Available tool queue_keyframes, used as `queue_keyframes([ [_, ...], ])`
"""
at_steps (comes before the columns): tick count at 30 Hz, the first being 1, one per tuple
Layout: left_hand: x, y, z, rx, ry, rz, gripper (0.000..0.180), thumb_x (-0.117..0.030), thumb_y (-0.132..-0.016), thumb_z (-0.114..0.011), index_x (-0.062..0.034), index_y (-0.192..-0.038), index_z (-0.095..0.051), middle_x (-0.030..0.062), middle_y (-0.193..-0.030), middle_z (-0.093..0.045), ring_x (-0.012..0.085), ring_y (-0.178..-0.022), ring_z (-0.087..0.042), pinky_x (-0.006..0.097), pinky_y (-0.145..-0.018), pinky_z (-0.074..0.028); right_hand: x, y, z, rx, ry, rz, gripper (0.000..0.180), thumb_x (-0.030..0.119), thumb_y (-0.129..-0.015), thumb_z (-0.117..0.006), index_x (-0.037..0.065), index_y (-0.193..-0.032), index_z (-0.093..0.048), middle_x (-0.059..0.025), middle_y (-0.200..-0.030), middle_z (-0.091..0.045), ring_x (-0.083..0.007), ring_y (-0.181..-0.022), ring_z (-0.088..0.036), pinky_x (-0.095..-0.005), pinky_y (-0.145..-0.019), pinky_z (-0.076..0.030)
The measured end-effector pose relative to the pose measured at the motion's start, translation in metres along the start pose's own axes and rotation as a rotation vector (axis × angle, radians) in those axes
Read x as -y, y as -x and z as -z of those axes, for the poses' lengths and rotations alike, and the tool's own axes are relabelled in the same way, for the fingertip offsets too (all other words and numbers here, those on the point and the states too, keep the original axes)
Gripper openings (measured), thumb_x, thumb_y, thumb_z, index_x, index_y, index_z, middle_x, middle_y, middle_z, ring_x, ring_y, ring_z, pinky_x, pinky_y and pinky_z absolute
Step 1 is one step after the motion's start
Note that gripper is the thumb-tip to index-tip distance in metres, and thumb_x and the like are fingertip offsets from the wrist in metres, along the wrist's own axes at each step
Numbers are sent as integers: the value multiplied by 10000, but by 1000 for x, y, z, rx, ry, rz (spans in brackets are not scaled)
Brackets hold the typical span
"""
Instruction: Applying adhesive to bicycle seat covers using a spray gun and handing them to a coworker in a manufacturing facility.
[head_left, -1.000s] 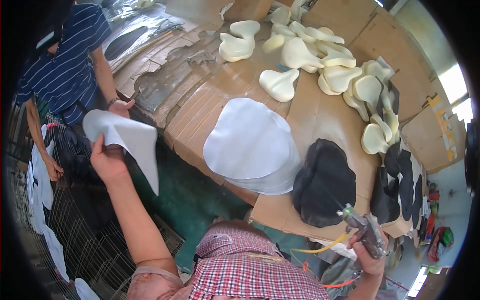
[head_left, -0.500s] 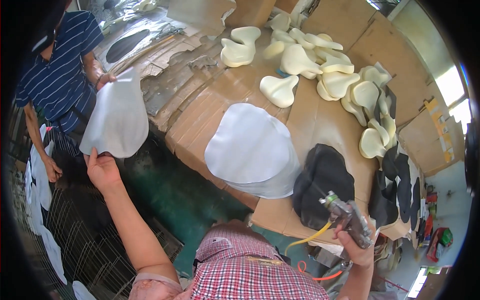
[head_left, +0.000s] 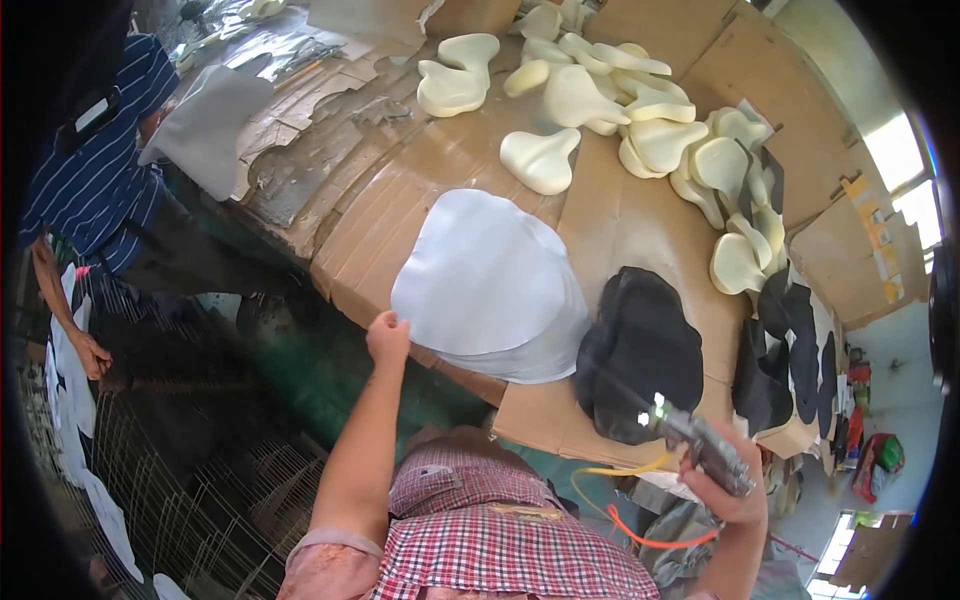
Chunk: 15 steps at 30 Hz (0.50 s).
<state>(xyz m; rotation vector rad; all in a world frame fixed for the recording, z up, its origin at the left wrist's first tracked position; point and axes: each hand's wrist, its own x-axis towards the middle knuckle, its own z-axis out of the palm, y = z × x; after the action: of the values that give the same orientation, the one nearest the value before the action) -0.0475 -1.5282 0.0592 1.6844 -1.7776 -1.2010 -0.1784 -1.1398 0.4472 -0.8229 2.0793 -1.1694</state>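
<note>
My left hand (head_left: pixel 388 340) is closed at the left edge of the top white sheet (head_left: pixel 480 270), a rounded piece lying on a stack of like ones. In my right hand (head_left: pixel 728 490) is a metal spray gun (head_left: pixel 708 452), its nozzle pointing left over the near part of a stack of black rounded pieces (head_left: pixel 642 350). A yellow hose (head_left: pixel 620 470) and an orange hose (head_left: pixel 660 544) hang by the gun. At the left, a co-worker (head_left: pixel 95 190) in a striped shirt holds another white sheet (head_left: pixel 208 130).
Cream foam saddle-shaped pads (head_left: pixel 660 145) lie heaped at the back of the cardboard-covered table (head_left: pixel 375 200). One pad (head_left: pixel 540 160) sits apart, behind the white stack. Black pieces (head_left: pixel 765 375) hang at the right edge. Wire racks (head_left: pixel 220 500) with white pieces stand at lower left.
My left hand has let go of the white sheet, which the co-worker now holds farther off, and has moved right to the stack. The spray gun has shifted slightly right and down.
</note>
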Motion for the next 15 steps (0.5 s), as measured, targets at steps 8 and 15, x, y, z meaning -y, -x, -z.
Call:
queue_keyframes([
  [8,-26,16,-11,96,-207,56,306,-233,-716,-690,-43,-947,-627,145,-935,-644,316,-908,-617,404,-809,-483,-3,-18,-6,-53,-129,31,562,-45,-747,-657,-16,-1275,-466,-85,-941,-621,-123,-812,-593,-250,-679,-476],
  [15,-42,34,-2,32,-277,72,409,-239,-710,-690,-28,-1036,-562,158,-997,-605,330,-971,-587,410,-833,-470,7,-2,16,188,170,23,524,18,-686,-689,-27,-1189,-548,-94,-831,-631,-118,-644,-598,-240,-634,-481],
])
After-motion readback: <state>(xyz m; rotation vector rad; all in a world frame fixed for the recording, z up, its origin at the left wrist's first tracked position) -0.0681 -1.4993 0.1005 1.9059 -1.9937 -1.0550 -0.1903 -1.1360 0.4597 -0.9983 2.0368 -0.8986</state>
